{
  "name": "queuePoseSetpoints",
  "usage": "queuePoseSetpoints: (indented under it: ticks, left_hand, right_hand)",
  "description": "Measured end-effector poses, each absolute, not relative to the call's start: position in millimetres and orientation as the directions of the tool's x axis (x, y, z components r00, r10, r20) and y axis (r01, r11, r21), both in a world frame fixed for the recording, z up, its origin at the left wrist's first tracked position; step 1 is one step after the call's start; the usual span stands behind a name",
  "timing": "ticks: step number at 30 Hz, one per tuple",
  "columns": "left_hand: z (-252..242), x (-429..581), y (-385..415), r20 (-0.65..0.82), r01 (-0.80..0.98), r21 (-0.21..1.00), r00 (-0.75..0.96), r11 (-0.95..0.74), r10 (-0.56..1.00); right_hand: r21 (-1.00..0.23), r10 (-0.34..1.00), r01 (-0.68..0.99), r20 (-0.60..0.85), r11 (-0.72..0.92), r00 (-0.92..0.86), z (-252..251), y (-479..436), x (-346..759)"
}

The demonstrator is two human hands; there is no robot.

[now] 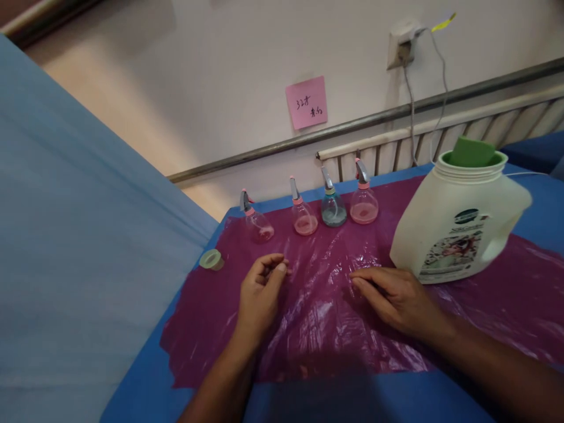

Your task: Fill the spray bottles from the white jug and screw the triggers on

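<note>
My left hand (261,292) rests on the purple plastic sheet (317,329), fingers loosely curled, nothing in it. My right hand (390,294) lies flat on the same sheet with fingers stretched out, just in front of a large white detergent jug (458,226). A green funnel (471,153) sits in the jug's mouth. Behind the hands stands a row of small clear spray bottles: one at the left (257,220), one with pink liquid (304,218), one bluish (332,208), another pink one (363,202).
A green cap (211,259) lies at the sheet's left edge on the blue table cover (145,376). A blue cloth surface (66,235) rises at the left. On the wall are a pink note (306,102), a socket with a cable (403,47) and a radiator (484,129).
</note>
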State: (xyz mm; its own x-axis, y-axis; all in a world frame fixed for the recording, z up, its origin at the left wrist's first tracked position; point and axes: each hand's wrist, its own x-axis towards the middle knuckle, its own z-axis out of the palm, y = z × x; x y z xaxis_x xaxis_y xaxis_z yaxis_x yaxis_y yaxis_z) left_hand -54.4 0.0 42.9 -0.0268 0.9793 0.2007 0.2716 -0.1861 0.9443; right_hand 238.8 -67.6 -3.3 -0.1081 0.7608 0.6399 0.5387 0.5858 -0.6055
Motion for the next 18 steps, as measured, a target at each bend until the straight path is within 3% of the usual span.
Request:
queuePoseSetpoints:
  ticks: [3, 6, 10, 18]
  left_hand:
    - [43.2, -80.8, 13.5, 0.182, 0.328, 0.931, -0.034, -0.161, 0.983]
    - [40.6, -98.8, 47.3, 0.336, 0.473, 0.848, -0.134, -0.237, 0.932]
    - [45.0, -97.2, 107.0, 0.379, 0.683, 0.721, -0.247, -0.117, 0.892]
    - [41.3, -77.2, 169.2, 0.36, 0.718, 0.687, -0.204, -0.111, 0.91]
  right_hand:
    - [-0.607, 0.761, 0.533, 0.639, 0.589, -0.114, -2.4, -67.9, 237.5]
    - [-0.587, 0.745, 0.539, 0.657, 0.604, -0.119, -0.1, -70.2, 237.0]
    - [-0.559, 0.722, 0.557, 0.684, 0.614, -0.109, 4.3, -71.7, 239.2]
    - [-0.533, 0.72, 0.592, 0.684, 0.604, -0.119, 10.8, -72.1, 244.2]
